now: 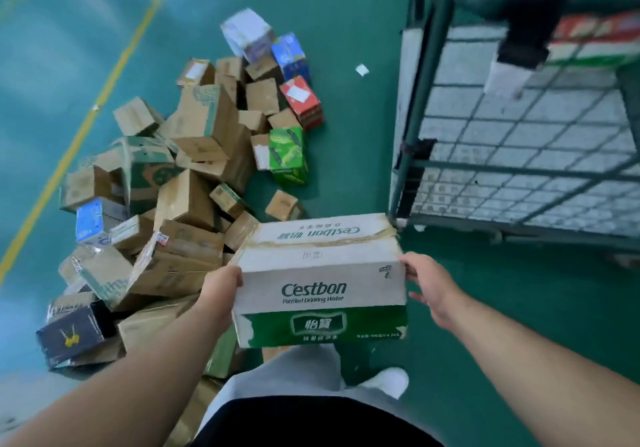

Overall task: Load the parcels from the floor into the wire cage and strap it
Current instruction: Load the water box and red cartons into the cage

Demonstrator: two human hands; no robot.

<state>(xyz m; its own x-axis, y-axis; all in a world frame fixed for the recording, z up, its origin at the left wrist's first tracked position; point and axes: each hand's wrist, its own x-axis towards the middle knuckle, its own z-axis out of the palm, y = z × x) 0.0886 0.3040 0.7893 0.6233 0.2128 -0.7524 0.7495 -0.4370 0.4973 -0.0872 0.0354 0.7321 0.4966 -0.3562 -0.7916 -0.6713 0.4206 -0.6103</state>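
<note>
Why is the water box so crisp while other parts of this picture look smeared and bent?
Head view: the Cestbon box is sharp; the top of the wire cage and the farthest parcels are motion-blurred; the wide lens slightly bows the yellow floor line; pale glare washes the floor at upper left.

Green floor (346, 13) with a yellow line (114, 72) and a white paper scrap (362, 70)

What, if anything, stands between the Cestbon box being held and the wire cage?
Nothing visible: only bare green floor separates the Cestbon box, held by the left hand and right hand, from the wire cage.
</note>
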